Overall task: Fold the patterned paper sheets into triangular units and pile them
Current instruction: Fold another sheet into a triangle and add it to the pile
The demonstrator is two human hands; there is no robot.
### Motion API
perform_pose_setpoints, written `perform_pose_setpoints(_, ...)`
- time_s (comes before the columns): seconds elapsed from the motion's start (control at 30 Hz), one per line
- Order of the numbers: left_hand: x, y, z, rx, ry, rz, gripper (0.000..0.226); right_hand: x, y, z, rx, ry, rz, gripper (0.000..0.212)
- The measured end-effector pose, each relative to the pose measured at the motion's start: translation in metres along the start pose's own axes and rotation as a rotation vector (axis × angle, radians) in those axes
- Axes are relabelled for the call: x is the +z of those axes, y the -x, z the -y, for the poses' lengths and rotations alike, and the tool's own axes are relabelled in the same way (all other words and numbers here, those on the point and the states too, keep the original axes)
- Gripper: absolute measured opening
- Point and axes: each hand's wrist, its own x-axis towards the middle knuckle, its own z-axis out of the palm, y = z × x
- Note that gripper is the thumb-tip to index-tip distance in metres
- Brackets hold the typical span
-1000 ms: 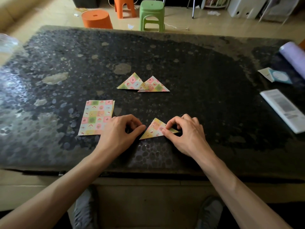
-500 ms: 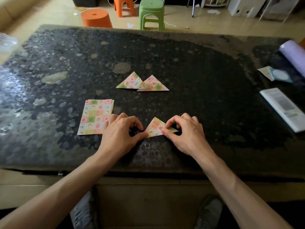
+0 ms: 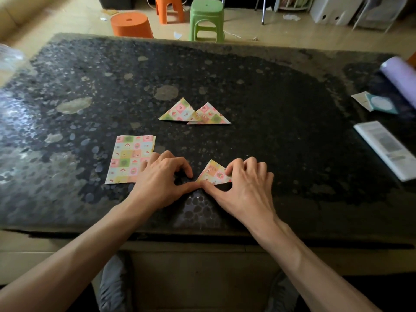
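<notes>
Flat on the dark pebbled table (image 3: 270, 97), a small patterned paper triangle (image 3: 213, 173), apex pointing away, caught between both hands. Left hand (image 3: 162, 179) just left of the triangle: fingers curled in tight, knuckles up, thumb stretched out with its tip pressing on the triangle's lower-left corner. Right hand (image 3: 245, 188) over the triangle's right corner: fingertips bent down onto the right slope, thumb laid along the bottom edge, tip meeting the left thumb — paper pinched between fingertips and thumb.

Further left of the triangle, a stack of flat patterned sheets (image 3: 129, 157), edges slightly fanned, its near-right corner hidden behind the left hand's knuckles. Beyond the triangle, across the table, two finished triangles (image 3: 179, 111) side by side — the right one overlapping the left one's corner. Far right of the triangle, a white leaflet (image 3: 387, 149), a teal card (image 3: 381, 104) and a lavender roll (image 3: 398, 73). Well beyond the triangle, off the table on the floor, a green stool (image 3: 207, 19) and orange stools (image 3: 131, 24).
</notes>
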Motion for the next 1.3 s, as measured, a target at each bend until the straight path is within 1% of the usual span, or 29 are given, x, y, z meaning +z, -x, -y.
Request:
perform_pose_setpoints(0.07,0.0,0.0,-0.001,0.0,0.013,0.015,0.039,0.001,-0.001,0.003,0.024,0.018,-0.008,0.076)
perform_pose_setpoints(0.2,-0.008,-0.002,0.0,-0.009,0.046,0.1,0.026,0.003,-0.001,0.002,0.007,0.032,-0.038,0.073)
perform_pose_setpoints(0.33,-0.01,-0.005,0.001,-0.015,0.046,0.133,0.025,0.004,-0.001,0.004,0.025,0.033,-0.002,0.075)
perform_pose_setpoints(0.47,-0.012,-0.007,0.0,-0.027,0.044,0.15,0.026,0.003,0.002,0.007,0.035,0.039,-0.029,0.081)
perform_pose_setpoints(0.53,-0.013,-0.007,-0.001,-0.031,0.042,0.156,0.026,0.002,0.001,0.008,0.041,0.038,0.001,0.082)
perform_pose_setpoints(0.6,-0.014,-0.007,-0.001,-0.032,0.04,0.162,0.026,-0.002,-0.002,0.007,0.053,0.022,0.054,0.078)
perform_pose_setpoints(0.77,-0.014,-0.005,-0.001,-0.023,0.025,0.163,0.025,-0.022,-0.016,0.001,0.08,-0.094,0.238,0.051)
perform_pose_setpoints(0.9,-0.015,-0.005,-0.001,-0.024,0.012,0.178,0.025,-0.033,-0.026,-0.002,0.146,-0.21,0.29,0.03)
perform_pose_setpoints(1.0,-0.017,-0.006,-0.002,-0.031,0.011,0.195,0.025,-0.04,-0.031,-0.006,0.201,-0.323,0.308,0.028)
perform_pose_setpoints(1.17,-0.016,-0.007,-0.001,-0.03,0.005,0.199,0.025,-0.042,-0.037,-0.01,0.241,-0.409,0.328,0.028)
perform_pose_setpoints(1.23,-0.016,-0.008,-0.001,-0.031,-0.001,0.2,0.025,-0.045,-0.04,-0.017,0.24,-0.473,0.33,0.029)
perform_pose_setpoints(1.3,-0.016,-0.009,-0.001,-0.034,-0.006,0.202,0.025,-0.047,-0.041,-0.021,0.226,-0.488,0.313,0.029)
